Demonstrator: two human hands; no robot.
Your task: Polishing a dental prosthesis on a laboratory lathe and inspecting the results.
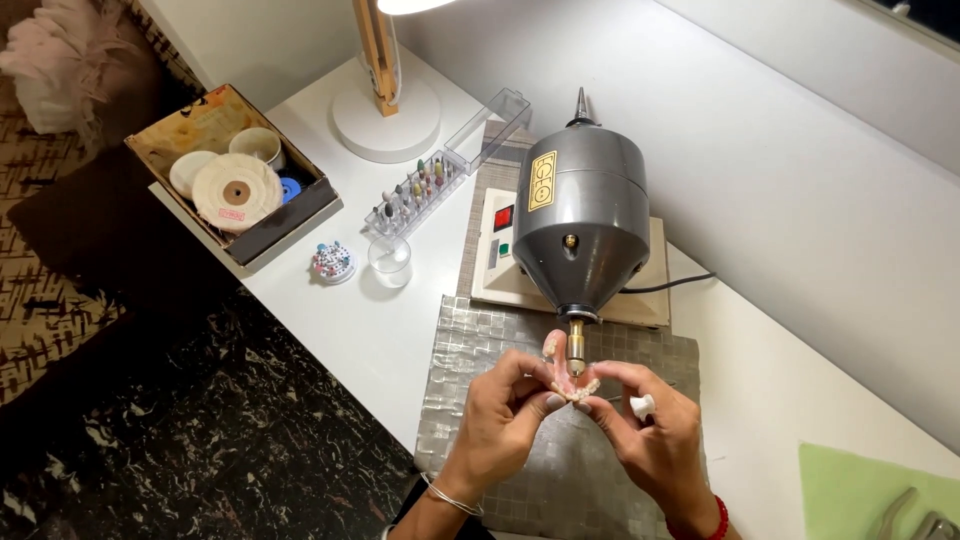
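A pink denture (570, 382) with pale teeth, curved like a horseshoe, is held tilted against the grey polishing motor's (580, 215) brass spindle tip (576, 345).

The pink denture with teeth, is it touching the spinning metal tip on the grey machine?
Touching. The head view shows the denture, held by both hands, pressed against the metal tip of the grey machine, no gap visible.

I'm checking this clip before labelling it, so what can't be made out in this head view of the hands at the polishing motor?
- Denture, head view: mostly covered by the left hand and right hand; contact with the spindle tip unclear.
- Small white piece at the right hand: too small to identify.
- Metal pliers: cut off by the bottom-right edge.
- Burs in the clear rack: too small to tell apart.
- Lamp: head cut off by the top edge.
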